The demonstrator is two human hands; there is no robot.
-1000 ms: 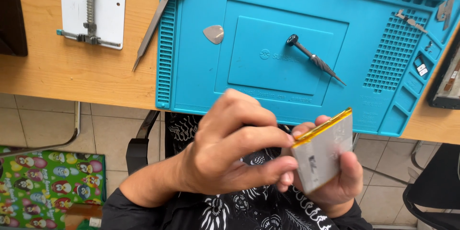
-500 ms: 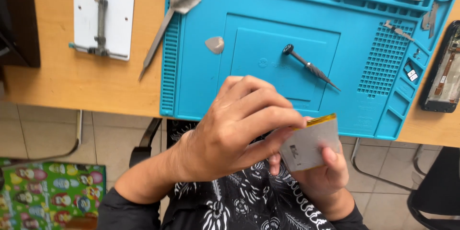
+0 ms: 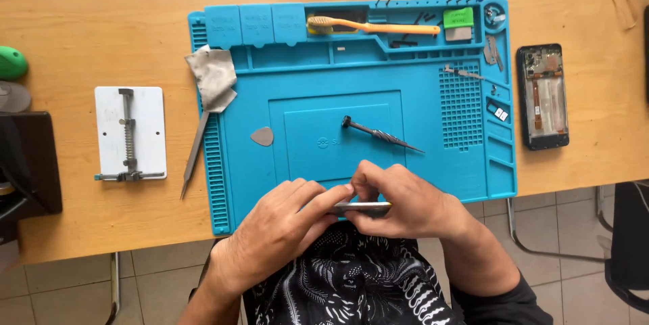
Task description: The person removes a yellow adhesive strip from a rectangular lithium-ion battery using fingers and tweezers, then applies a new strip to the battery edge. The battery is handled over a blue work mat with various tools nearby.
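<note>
My left hand (image 3: 284, 223) and my right hand (image 3: 399, 200) meet at the near edge of the blue work mat (image 3: 433, 183). Between them they hold a thin flat silver battery (image 3: 362, 208), seen edge-on with a yellow strip along it. Fingers of both hands pinch its edges. A black screwdriver (image 3: 378, 134) lies on the mat just beyond my right hand. A grey guitar-pick-shaped opening tool (image 3: 262, 136) lies on the mat to the left.
An opened phone (image 3: 542, 95) lies right of the mat. A white holder with a metal clamp (image 3: 130, 133) sits at left, tweezers (image 3: 195, 156) and a grey cloth (image 3: 213, 79) beside the mat. A yellow toothbrush (image 3: 372, 27) rests in the mat's top tray.
The view has risen and widened over the table. The battery, held tilted with its flat face showing, is now turned edge-on and level, and both hands have moved up to the mat's near edge.
</note>
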